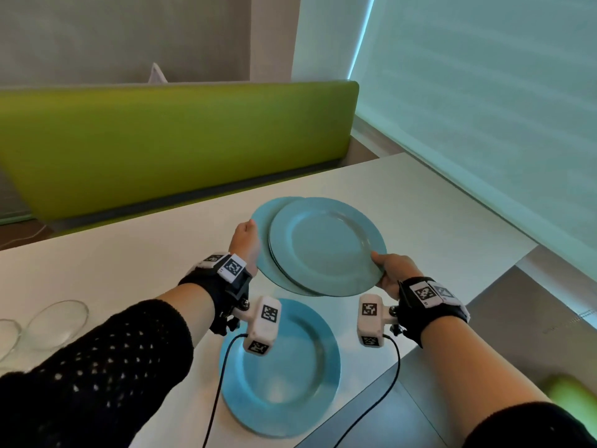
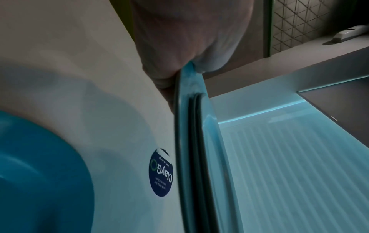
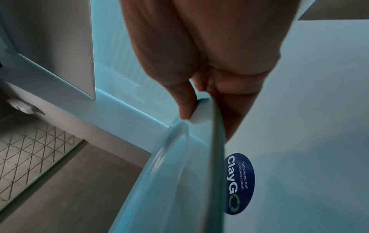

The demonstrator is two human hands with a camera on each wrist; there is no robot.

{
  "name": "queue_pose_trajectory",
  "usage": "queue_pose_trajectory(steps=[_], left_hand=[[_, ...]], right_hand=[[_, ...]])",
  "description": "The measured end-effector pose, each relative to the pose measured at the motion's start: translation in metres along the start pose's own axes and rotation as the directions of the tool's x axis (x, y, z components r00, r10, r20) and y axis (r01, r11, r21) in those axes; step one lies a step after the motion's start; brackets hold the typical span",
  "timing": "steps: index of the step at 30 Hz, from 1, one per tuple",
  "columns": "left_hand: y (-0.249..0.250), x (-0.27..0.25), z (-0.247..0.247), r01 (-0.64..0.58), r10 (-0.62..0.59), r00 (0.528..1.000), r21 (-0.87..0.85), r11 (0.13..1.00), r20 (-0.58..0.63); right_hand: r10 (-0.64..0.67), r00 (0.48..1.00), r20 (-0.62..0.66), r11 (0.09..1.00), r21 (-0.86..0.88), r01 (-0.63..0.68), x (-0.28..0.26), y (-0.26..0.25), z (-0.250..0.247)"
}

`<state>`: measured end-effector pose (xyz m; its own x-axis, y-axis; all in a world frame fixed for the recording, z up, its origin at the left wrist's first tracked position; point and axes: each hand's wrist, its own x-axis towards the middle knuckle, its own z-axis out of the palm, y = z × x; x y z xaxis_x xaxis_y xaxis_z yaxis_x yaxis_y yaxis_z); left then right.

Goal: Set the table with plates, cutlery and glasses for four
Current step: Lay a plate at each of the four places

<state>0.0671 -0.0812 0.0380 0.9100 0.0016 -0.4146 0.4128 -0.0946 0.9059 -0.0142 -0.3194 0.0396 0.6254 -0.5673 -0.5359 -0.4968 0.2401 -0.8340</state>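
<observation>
A stack of blue plates [image 1: 326,245] hangs above the white table [image 1: 135,263], its lowest plate slid out to the left. My left hand [image 1: 247,237] grips the stack's left rim [image 2: 189,88]. My right hand [image 1: 387,270] pinches the right rim [image 3: 201,110], thumb on top. One more blue plate [image 1: 281,370] lies flat on the table near the front edge, below my wrists; it also shows at the left wrist view's lower left [image 2: 40,165].
Two clear glass bowls [image 1: 58,321] sit at the table's left. A round dark blue sticker [image 2: 160,173] is on the tabletop under the stack. A green bench back [image 1: 177,140] runs along the far side. A blind [image 1: 484,108] covers the window at right.
</observation>
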Motion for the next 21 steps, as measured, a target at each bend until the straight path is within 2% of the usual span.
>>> queue_pose_trajectory(steps=[2, 5, 11, 19, 21], left_hand=[[-0.001, 0.003, 0.012, 0.009, -0.009, 1.000, -0.002, 1.000, 0.000], [0.003, 0.005, 0.023, -0.003, 0.003, 1.000, 0.020, 1.000, -0.011], [0.012, 0.004, 0.034, 0.000, 0.000, 1.000, 0.047, 0.999, -0.018], [0.007, -0.009, 0.046, -0.016, 0.015, 0.999, -0.026, 1.000, -0.034], [0.006, -0.012, 0.047, -0.001, 0.000, 0.999, -0.051, 0.999, -0.034]], right_hand=[[-0.017, 1.000, -0.025, 0.999, -0.040, 0.016, 0.008, -0.004, -0.002], [-0.097, 0.995, -0.033, 0.972, -0.216, 0.088, 0.015, -0.010, -0.005], [-0.209, 0.974, -0.088, 0.921, -0.351, 0.166, 0.027, -0.017, -0.011], [-0.130, 0.991, -0.036, 0.902, -0.419, 0.103, 0.036, -0.016, -0.018], [-0.111, 0.993, -0.024, 0.917, -0.387, 0.094, 0.040, -0.013, -0.021]])
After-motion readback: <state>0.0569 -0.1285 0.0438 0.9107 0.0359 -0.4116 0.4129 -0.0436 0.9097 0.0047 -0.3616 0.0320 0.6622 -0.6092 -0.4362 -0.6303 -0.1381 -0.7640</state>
